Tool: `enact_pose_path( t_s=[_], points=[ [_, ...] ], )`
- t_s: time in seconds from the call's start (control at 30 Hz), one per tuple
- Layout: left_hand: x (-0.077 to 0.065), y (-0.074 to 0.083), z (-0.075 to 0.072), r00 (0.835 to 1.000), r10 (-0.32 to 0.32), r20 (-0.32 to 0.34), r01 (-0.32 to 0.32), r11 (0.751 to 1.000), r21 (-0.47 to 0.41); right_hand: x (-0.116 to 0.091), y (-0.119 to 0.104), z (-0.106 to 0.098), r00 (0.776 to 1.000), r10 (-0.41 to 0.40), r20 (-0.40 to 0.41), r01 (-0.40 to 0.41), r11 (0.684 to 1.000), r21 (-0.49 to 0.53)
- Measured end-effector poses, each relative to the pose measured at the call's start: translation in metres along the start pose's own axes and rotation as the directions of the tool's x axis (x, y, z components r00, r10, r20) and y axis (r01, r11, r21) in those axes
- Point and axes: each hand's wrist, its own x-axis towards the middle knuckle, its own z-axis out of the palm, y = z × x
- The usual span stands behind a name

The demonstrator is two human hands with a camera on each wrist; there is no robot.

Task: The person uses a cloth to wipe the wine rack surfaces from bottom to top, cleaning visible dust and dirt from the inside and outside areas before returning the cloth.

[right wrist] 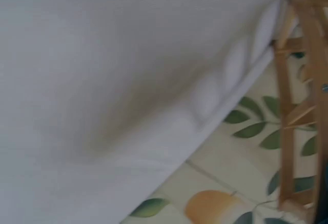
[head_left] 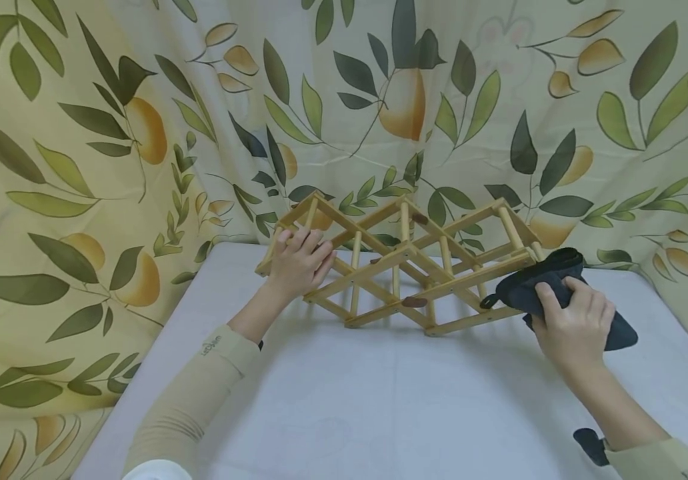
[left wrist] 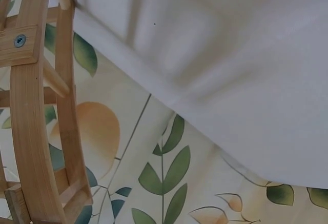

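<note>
A folding wooden lattice rack [head_left: 407, 252], made of crossed slats and round dowels, stands at the back of the table. My left hand [head_left: 301, 264] grips its left end, with the fingers over the slats. At the rack's right end, my right hand [head_left: 578, 327] holds a dark navy folded cloth [head_left: 551, 280] with a small loop, thumb on the near side. The cloth covers part of the rack's end. In the left wrist view the rack's slats [left wrist: 31, 111] run down the left edge; in the right wrist view its slats [right wrist: 287, 131] stand at the right. Neither wrist view shows the hands' fingers.
A white cloth covers the table [head_left: 356, 407]. A curtain [head_left: 344, 120] printed with leaves and fruit hangs close behind the rack and along the left side. A dark strap piece [head_left: 590, 445] hangs by the right sleeve.
</note>
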Motion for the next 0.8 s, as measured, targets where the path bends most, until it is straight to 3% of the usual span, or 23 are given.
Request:
enact_pose_path(
  t_s=[0.17, 0.4, 0.6, 0.8],
  points=[
    [0.001, 0.001, 0.000, 1.000, -0.006, 0.021, 0.006, 1.000, -0.006, 0.008, -0.012, -0.003, 1.000, 0.019, 0.012, -0.019, 1.000, -0.004],
    [-0.001, 0.001, 0.002, 1.000, -0.007, -0.013, 0.006, 0.999, -0.052, -0.009, -0.001, -0.009, 0.981, 0.090, 0.170, -0.086, 0.996, -0.029],
    [0.001, 0.000, 0.001, 0.999, -0.009, -0.031, 0.007, 0.998, -0.062, 0.007, -0.012, -0.006, 0.992, 0.073, 0.100, -0.072, 0.997, -0.016],
    [-0.001, -0.001, 0.002, 1.000, -0.003, -0.027, 0.001, 0.998, -0.056, 0.009, -0.014, -0.005, 0.989, 0.096, 0.116, -0.096, 0.995, -0.009]
  ],
)
